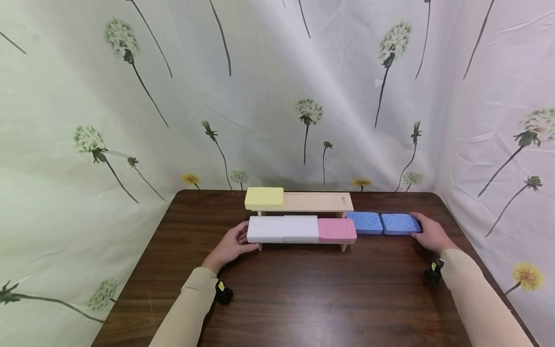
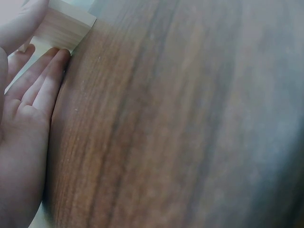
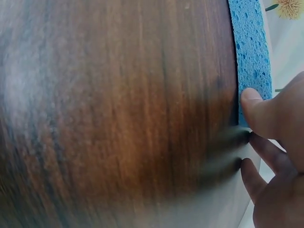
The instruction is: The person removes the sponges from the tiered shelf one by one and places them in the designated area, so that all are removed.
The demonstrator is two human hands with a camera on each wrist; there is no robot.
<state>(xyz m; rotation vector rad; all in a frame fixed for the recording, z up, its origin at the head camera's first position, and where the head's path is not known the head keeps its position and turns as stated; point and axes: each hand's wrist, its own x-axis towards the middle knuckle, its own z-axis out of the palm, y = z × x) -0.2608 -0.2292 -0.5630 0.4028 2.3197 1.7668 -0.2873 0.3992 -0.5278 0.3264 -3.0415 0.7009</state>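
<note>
My left hand (image 1: 230,246) grips the left end of a two-tier wooden stand (image 1: 314,201), thumb in front and fingers along its end. In the left wrist view its fingertips touch a wooden leg (image 2: 64,26). Two white blocks (image 1: 265,229) and a pink sponge (image 1: 336,230) sit in a row on the lower tier, and a yellow sponge (image 1: 264,197) lies on the upper tier's left end. My right hand (image 1: 429,233) holds the right end of a blue sponge (image 1: 400,224), its thumb on the front side. Another blue sponge (image 1: 365,223) lies between that one and the stand.
Everything stands toward the back of a dark brown wooden table (image 1: 321,294). A pale curtain (image 1: 269,96) printed with dandelions hangs behind the table and along both sides. Small black wrist cameras (image 1: 223,293) are strapped near both sleeves.
</note>
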